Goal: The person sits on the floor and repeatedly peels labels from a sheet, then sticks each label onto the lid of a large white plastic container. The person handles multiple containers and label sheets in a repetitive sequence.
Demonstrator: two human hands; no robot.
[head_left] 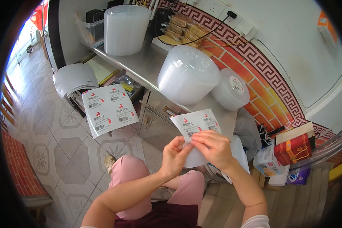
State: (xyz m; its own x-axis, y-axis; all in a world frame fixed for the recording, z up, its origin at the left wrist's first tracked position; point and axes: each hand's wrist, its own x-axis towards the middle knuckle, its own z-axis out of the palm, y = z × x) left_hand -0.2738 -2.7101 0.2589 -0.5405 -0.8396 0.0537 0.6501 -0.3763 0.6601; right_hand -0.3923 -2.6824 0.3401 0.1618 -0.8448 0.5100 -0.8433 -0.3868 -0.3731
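A sheet of printed stickers point(191, 119) is pinched between my left hand point(174, 156) and my right hand point(215, 146), whose fingertips meet near its middle. Its lower part curls down, pale and unprinted. Beyond my hands, a tall stack of clear plastic lids or containers point(186, 77) lies tilted on the metal counter point(148, 69). Beside it, a smaller stack of plastic tubs point(230, 89) bears a round sticker on top. Another sheet of stickers point(109, 109) rests at the left, over the open drawer's edge. Whether a sticker is partly peeled, I cannot tell.
Another plastic stack point(126, 31) stands at the counter's far end, near wrapped packets point(186, 28) and a black cable. White sheets point(74, 79) drape over the open drawer's left side. A red gift box point(293, 149) and cartons are at the right. My knees are below my hands.
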